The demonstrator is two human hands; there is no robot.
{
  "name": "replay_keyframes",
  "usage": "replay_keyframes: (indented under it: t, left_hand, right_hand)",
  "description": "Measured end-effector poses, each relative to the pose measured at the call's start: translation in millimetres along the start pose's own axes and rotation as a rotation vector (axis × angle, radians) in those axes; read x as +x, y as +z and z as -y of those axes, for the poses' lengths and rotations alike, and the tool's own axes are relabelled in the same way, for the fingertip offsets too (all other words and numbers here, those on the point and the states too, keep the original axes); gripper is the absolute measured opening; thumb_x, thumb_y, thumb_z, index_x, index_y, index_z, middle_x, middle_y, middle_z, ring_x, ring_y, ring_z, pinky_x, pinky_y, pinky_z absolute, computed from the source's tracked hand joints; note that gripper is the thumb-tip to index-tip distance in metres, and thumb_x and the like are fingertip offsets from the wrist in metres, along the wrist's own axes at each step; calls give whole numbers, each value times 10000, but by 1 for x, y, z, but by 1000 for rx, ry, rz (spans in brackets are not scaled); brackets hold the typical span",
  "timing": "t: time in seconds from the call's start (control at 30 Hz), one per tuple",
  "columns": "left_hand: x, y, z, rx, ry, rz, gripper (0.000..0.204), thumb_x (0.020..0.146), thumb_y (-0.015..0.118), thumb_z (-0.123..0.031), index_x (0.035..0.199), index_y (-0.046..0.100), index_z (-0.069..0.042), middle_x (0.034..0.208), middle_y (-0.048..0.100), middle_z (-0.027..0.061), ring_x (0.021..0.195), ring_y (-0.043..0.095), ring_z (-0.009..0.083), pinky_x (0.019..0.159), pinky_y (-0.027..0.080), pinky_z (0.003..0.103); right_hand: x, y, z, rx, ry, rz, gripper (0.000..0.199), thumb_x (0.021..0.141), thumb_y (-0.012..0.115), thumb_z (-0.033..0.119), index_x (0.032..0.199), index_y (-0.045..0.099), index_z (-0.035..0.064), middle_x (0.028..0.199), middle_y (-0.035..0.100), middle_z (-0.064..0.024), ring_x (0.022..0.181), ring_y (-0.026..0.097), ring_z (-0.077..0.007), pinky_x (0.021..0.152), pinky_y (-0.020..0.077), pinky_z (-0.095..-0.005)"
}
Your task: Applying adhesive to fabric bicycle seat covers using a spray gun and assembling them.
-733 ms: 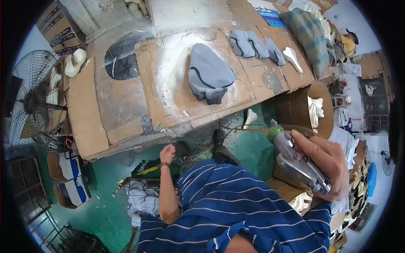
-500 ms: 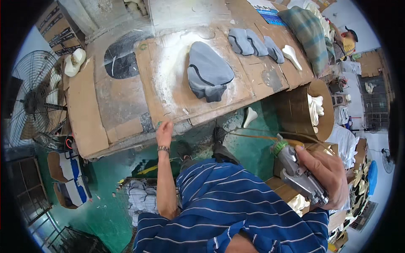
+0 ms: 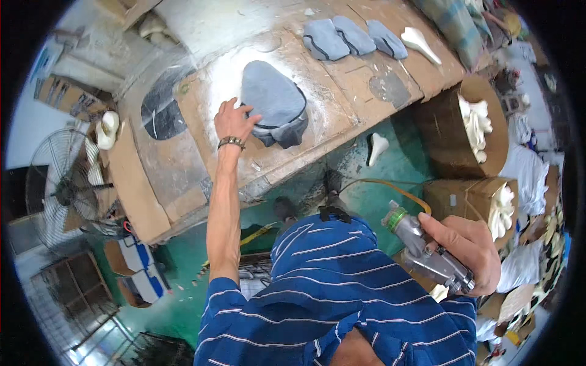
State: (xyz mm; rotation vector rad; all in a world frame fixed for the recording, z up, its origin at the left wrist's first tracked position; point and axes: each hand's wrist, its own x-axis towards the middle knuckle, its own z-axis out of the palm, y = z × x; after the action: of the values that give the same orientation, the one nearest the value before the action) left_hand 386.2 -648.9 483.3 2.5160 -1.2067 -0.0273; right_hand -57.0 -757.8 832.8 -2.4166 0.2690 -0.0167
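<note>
My right hand [image 3: 469,250] is wrapped round a metal spray gun [image 3: 427,247] with a green collar at its front, held off to the right of my body. A yellowish hose [image 3: 400,185] hangs near the gun. My left hand [image 3: 235,122] reaches over the table, its fingers spread at the left edge of a grey saddle cover [image 3: 271,94] with black trim; fingertips appear to touch it. That cover lies on a cardboard sheet [image 3: 326,131] dusted with white. Further right lie several similar grey covers [image 3: 353,35] and a white saddle-shaped piece [image 3: 421,44].
Cardboard cartons with white saddle-shaped pieces, one a brown carton [image 3: 448,131], stand right of the table. A white piece [image 3: 378,146] lies on the green floor [image 3: 400,125]. A large fan [image 3: 64,189] stands left, near two open boxes [image 3: 139,268]. A black patch [image 3: 162,110] marks the table.
My left hand has moved from the table's front edge up to the grey cover, and its fingers have spread. The view has shifted. My right hand still holds the spray gun.
</note>
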Motion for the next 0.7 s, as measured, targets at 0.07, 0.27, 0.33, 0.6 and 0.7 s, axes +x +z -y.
replay_keyframes:
  t: [0.07, 0.27, 0.33, 0.6, 0.7]
  left_hand:
    - [1, 8, 9, -48, -51, 50, 433, 730, 858, -457, 1084, 834, -208, 1480, 578, 157, 1369, 516, 328, 1131, 431, 463]
    - [-1, 23, 17, -118, -153, 88, 466, 736, 862, -472, 1130, 825, -225, 1497, 564, 165, 1420, 474, 338, 1176, 390, 458]
    - [-3, 28, 22, -177, -176, 91, 481, 742, 870, -457, 1160, 816, -225, 1499, 553, 209, 1416, 479, 363, 1178, 387, 459]
    - [-27, 47, 34, -243, -224, -32, 476, 783, 888, -350, 1234, 785, -240, 1461, 576, 248, 1357, 551, 350, 1139, 421, 451]
    - [-28, 48, 22, -314, -278, -36, 458, 800, 871, -362, 1233, 786, -238, 1464, 579, 237, 1367, 543, 343, 1147, 412, 440]
  right_hand:
    - [-3, -4, -22, 53, -10, -10, 695, 767, 813, 89, 1383, 575, -126, 834, 691, -185, 685, 693, -314, 584, 530, -405]
    - [-9, -19, -86, 140, 67, -129, 721, 757, 795, 82, 1401, 551, -132, 873, 706, -194, 731, 703, -333, 634, 548, -419]
    - [-12, -23, -101, 171, 49, -105, 729, 752, 800, 81, 1402, 549, -135, 880, 706, -199, 742, 706, -334, 638, 549, -418]
    - [9, -39, -144, 261, 26, -139, 743, 725, 806, 96, 1387, 563, -140, 927, 709, -213, 793, 706, -362, 714, 547, -418]
    - [24, -37, -152, 315, 18, -161, 739, 723, 772, 119, 1385, 566, -138, 928, 702, -222, 809, 700, -384, 749, 541, -418]
